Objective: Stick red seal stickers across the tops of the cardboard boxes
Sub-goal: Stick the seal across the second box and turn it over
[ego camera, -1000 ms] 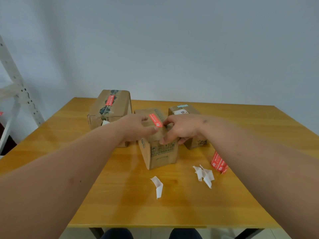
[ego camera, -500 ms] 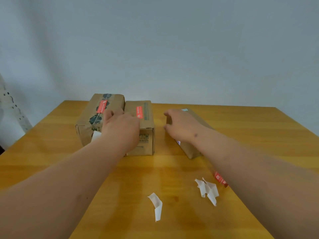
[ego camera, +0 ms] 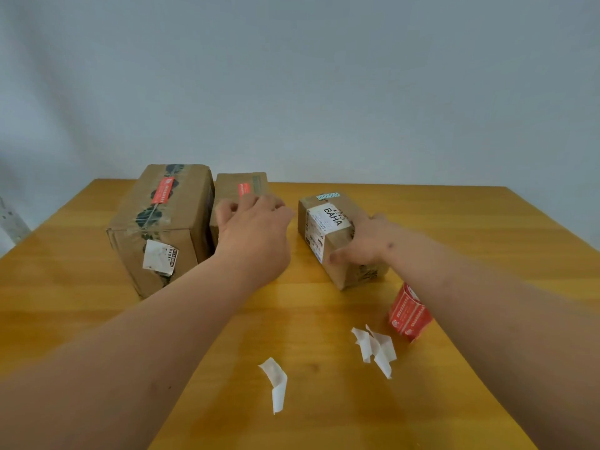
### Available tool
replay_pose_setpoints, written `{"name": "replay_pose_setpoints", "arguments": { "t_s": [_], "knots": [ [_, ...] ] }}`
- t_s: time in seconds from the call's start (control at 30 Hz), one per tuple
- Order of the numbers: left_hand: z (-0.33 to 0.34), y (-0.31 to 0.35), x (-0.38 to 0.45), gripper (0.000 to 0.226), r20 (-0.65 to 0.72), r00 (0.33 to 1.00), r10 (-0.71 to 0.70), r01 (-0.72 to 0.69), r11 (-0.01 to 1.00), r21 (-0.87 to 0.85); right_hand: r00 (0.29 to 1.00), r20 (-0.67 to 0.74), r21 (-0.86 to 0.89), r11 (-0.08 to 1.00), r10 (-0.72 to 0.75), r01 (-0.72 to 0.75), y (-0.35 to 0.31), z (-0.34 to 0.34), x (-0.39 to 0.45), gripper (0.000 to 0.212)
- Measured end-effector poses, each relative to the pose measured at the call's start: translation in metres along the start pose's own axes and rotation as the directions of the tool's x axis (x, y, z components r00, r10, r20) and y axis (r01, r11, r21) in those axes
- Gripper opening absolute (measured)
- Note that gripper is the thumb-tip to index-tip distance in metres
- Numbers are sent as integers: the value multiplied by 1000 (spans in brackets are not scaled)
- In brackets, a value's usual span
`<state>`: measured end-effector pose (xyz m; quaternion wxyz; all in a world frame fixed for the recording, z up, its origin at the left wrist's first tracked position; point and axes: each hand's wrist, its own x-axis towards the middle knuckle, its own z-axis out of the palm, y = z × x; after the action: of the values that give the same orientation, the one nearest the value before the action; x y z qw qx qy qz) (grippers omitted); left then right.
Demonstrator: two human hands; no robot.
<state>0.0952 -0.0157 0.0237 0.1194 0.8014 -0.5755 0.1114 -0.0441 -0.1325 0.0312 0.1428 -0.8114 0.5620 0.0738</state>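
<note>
Head view looks down on a smooth yellow wooden table (ego camera: 454,228) with three brown cardboard boxes on it. The big box (ego camera: 162,222) on the left has dark printed tape along its top, a red seal sticker (ego camera: 163,190) across that tape, and a torn white label on its front. Just beside it stands the middle box (ego camera: 242,185), with its own small red sticker (ego camera: 243,190) on top. The third box (ego camera: 328,235), apart to the right, has a white shipping label that reads BAHA and a bit of teal tape — no red sticker shows on it.

The left hand (ego camera: 256,235) is in front of the middle box with its fingers loosely bent; whether it touches the box cannot be told. The right hand (ego camera: 363,245) holds the third box, thumb on the near side and fingers over the top.

A curled strip of red seal stickers (ego camera: 409,315) stands near the right forearm. Crumpled white backing papers (ego camera: 376,349) lie next to it, and one more white paper scrap (ego camera: 276,383) lies closer.
</note>
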Motion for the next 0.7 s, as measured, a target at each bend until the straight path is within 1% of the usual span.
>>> {"name": "replay_pose_setpoints", "arguments": {
  "t_s": [0.07,0.1,0.17,0.2,0.23,0.27,0.3,0.33,0.37,0.4,0.47,0.5,0.53,0.57,0.6,0.63,0.7],
  "knots": [
    [-1,3,-4,41,15,1000,17,-17,1000,-12,1000,-15,-96,995,-11,9,-1,2,-7,111],
    [-2,5,-6,39,38,999,22,-22,1000,-17,1000,-1,-111,994,-15,15,-2,2,-12,112],
    [-4,9,-10,36,100,995,31,-29,999,-26,997,56,-85,995,-54,58,-7,1,-23,111],
    [-5,11,-12,36,133,990,40,-37,999,-28,991,89,-82,991,-98,105,-9,-2,-30,103],
    [-4,12,-15,36,169,984,51,-47,999,-26,979,124,-88,981,-161,172,-11,-6,-36,90],
    [-3,13,-17,38,210,976,59,-56,998,-23,959,161,-66,967,-235,248,-12,-11,-43,71],
    [-2,14,-20,41,253,965,67,-64,998,-23,935,190,-5,952,-301,307,-13,-15,-49,52],
    [1,15,-23,44,295,953,75,-72,997,-23,919,197,76,940,-341,332,-14,-19,-53,37],
    [2,15,-26,48,329,941,82,-81,997,-18,914,185,145,930,-361,338,-14,-21,-55,27],
    [3,15,-30,52,351,932,87,-90,996,-8,920,139,168,924,-367,344,-13,-19,-53,21],
    [4,14,-35,59,361,928,91,-101,995,10,927,-13,92,923,-375,374,-12,-12,-45,21],
    [3,12,-37,61,361,928,95,-104,995,8,926,-82,51,926,-370,374,-11,-6,-40,26],
    [2,11,-38,63,370,923,102,-108,994,-4,930,-104,28,934,-353,357,-10,0,-35,34],
    [1,9,-38,64,391,913,115,-116,993,-22,934,-84,-1,938,-346,347,-8,5,-32,44],
    [0,7,-38,64,418,898,136,-128,991,-45,928,-39,-44,929,-370,368,-8,10,-31,51],
    [-2,4,-38,64,445,881,161,-143,987,-72,914,16,-89,910,-405,405,-8,14,-31,55],
    [-4,-2,-38,64,475,854,213,-174,977,-125,879,73,-139,868,-471,477,-7,20,-29,56]
  ]
}}
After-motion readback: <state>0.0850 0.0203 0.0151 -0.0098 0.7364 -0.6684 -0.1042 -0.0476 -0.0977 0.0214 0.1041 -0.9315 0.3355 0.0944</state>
